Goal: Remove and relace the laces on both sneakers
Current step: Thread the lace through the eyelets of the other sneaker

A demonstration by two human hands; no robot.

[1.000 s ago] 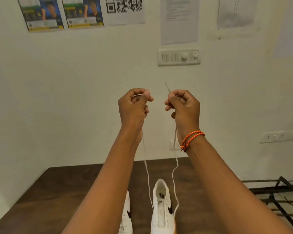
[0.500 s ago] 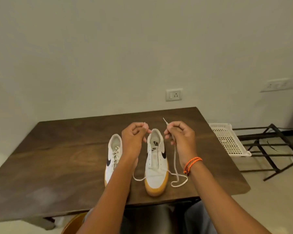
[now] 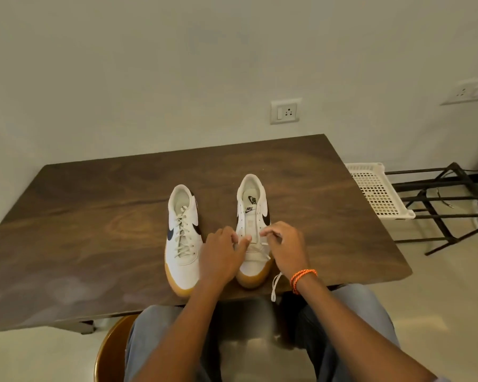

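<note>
From the head camera, two white sneakers with gum-coloured soles and dark swooshes stand side by side near the middle of the dark wooden table [image 3: 94, 216], toes toward the near edge. The left sneaker [image 3: 182, 238] is laced up its full length. The right sneaker [image 3: 253, 216] shows bare eyelets along most of its tongue, with the white lace [image 3: 262, 250] crossing only at the lowest row near the toe; one loose end trails off the near table edge just right of the shoe.

The left hand [image 3: 221, 257] lies over the gap between the two toes, fingers curled, fingertips meeting the lace at the lowest eyelets. The right hand [image 3: 284, 246], with an orange cord bracelet [image 3: 302, 278] on its wrist, hovers over the shoe's right side, thumb and forefinger pinched on the lace. Whether the left hand truly holds the lace or merely touches it is hard to make out, though it looks like a pinch.

Both hands cover part of the right shoe's toe box, and the other lace end is hidden.

Right of the table sit a white perforated basket [image 3: 375, 191] and a black metal rack [image 3: 447, 210]. A wall socket [image 3: 284, 111] is on the far wall.
</note>
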